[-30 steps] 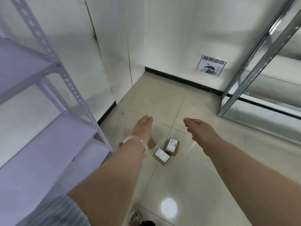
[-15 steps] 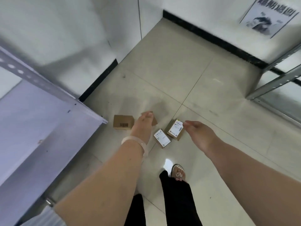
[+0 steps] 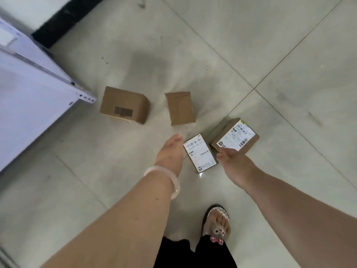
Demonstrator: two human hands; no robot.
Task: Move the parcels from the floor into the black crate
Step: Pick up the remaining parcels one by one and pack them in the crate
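Several brown cardboard parcels lie on the tiled floor. A small parcel with a white label point(image 3: 200, 153) lies between my hands. Another labelled parcel point(image 3: 235, 135) sits just right of it, touching it. Farther off lie a plain brown parcel point(image 3: 180, 108) and a larger one with a barcode point(image 3: 124, 105). My left hand point(image 3: 171, 151), with a pale bangle on the wrist, hangs empty just left of the small labelled parcel. My right hand point(image 3: 233, 161) is empty, fingers apart, at that parcel's right edge. No black crate is in view.
A white metal shelf point(image 3: 38, 105) juts in from the left, its corner close to the barcode parcel. A black skirting point(image 3: 63, 18) runs along the wall at top left. My foot in a sandal point(image 3: 217, 223) stands below the parcels.
The view has tilted down and closed in on the parcels. Both hands have dropped toward the small labelled parcel, one on each side of it.
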